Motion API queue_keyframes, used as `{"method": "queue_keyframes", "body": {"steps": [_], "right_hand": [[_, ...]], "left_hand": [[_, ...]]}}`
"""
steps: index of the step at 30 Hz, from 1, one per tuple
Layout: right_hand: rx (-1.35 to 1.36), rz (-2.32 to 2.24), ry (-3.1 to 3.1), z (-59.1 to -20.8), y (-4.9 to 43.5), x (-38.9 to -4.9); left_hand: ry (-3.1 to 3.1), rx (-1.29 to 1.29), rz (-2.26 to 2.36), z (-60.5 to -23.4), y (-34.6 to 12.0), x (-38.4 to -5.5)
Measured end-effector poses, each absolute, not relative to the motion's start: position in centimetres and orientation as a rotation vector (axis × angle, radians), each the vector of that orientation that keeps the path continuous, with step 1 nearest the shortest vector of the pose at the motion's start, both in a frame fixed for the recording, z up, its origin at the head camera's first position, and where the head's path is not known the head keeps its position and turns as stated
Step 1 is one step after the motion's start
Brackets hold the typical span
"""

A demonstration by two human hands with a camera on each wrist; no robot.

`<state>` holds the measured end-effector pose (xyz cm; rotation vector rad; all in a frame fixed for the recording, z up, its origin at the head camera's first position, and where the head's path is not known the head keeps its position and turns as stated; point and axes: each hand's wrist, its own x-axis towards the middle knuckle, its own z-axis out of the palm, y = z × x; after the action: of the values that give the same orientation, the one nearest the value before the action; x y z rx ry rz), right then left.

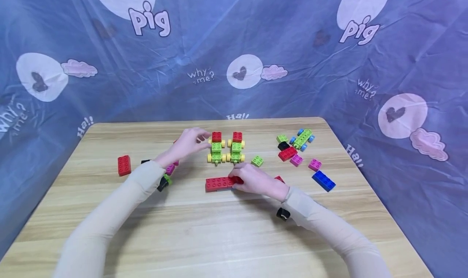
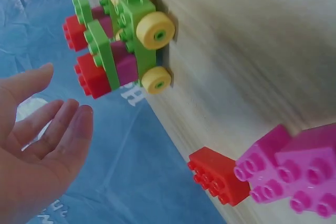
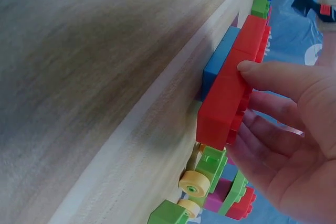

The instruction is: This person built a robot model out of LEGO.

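My right hand (image 1: 252,179) pinches a red brick in a long row of red bricks (image 1: 218,183) at the middle of the table. In the right wrist view the thumb lies on one side of the red bricks (image 3: 223,98) and the fingers on the other; a blue brick (image 3: 220,59) sits underneath. My left hand (image 1: 188,143) hovers with relaxed, parted fingers beside the left of two toy cars. That car (image 1: 216,148) has green blocks, yellow wheels and a red brick on top; its twin (image 1: 236,148) stands to the right. The left wrist view shows the left palm (image 2: 42,156) holding nothing.
Right of the cars lie a green base with blue wheels (image 1: 302,140), a red brick (image 1: 287,153), a blue brick (image 1: 323,181), a green brick (image 1: 257,161) and pink bricks (image 1: 315,164). At left are a red brick (image 1: 124,165) and pink bricks (image 2: 310,169) under the forearm.
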<state>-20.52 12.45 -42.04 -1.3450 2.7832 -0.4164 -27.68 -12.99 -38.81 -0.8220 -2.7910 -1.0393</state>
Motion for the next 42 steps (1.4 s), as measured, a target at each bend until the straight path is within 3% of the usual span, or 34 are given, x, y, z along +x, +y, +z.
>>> {"method": "queue_keyframes", "body": {"steps": [13, 42], "right_hand": [[-1.328, -0.403, 2.786, -42.1, 12.4, -20.4], [-1.284, -0.306, 2.744, -41.5, 12.1, -21.0]], "left_hand": [[-2.957, -0.779, -0.979, -39.4, -11.9, -31.7], [-2.942, -0.824, -0.965, -39.7, -13.3, -30.6]]}}
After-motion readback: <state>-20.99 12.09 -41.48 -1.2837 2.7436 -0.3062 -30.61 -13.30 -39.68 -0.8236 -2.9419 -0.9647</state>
